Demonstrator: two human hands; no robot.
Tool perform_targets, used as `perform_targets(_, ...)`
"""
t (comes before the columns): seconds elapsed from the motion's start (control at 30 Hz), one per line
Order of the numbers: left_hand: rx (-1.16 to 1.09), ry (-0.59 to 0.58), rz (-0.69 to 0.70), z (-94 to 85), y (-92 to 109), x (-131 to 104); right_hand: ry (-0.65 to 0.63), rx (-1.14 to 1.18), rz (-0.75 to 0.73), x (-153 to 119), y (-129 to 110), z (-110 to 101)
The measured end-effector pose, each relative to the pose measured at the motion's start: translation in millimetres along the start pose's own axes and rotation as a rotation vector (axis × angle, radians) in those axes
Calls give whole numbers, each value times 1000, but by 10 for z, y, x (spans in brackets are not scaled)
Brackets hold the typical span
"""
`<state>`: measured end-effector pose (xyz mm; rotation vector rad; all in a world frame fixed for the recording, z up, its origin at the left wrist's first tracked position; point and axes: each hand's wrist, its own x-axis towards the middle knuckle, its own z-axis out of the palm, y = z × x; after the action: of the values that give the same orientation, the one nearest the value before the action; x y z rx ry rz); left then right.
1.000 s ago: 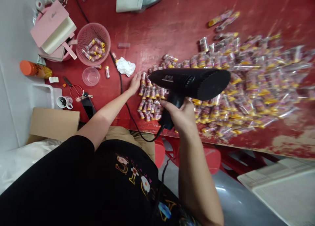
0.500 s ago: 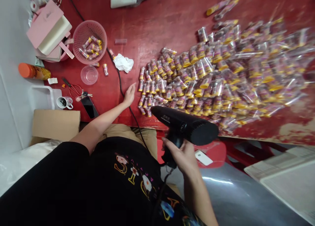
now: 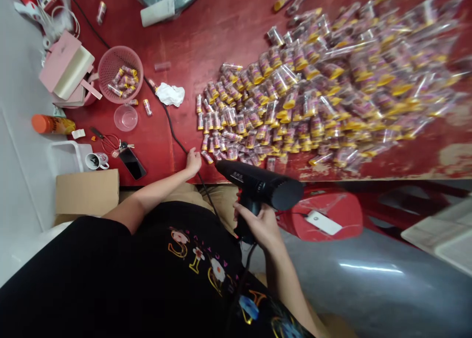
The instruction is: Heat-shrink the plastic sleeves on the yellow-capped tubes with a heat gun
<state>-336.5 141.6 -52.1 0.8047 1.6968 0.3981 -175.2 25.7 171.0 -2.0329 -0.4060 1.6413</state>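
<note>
My right hand is wrapped around the handle of a black hair dryer. Its nozzle points left, close above the table's front edge, and the cord hangs from the handle. My left hand rests by the table's front edge with loosely bent fingers and nothing visible in it, beside a black cable. Just right of it begins a large spread of small clear-wrapped tubes with yellow ends. The dryer's body covers part of the lower tubes. Those at the far right are blurred, in longer loose film.
On the red table stand a pink basket holding several tubes, a clear cup, crumpled white tissue, scissors, a phone and a mug. A red stool carries a white phone.
My left hand has drawn back toward the table's front edge, its fingers more bent. The dryer stays in my right hand, pointing left. The view has shifted, showing more of the red stool.
</note>
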Motion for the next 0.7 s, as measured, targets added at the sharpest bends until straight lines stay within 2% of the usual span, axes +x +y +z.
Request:
perform_targets(0.13, -56, -62, -86, 103, 24, -64, 15, 53, -26, 24, 139, 7)
perform_targets(0.27, -107, -131, -129, 80, 72, -140, 147, 131, 1, -39, 275, -59)
perform_targets(0.4, -117, -174, -150, 35, 106, -211, 273, 321, 42, -95, 359, -145)
perform_targets(0.57, -62, -166, -120, 3, 132, -183, 325, 635, -38, -104, 351, -223)
perform_targets(0.7, 18, -102, -71, -81, 137, -127, 364, 754, -89, -76, 318, -307)
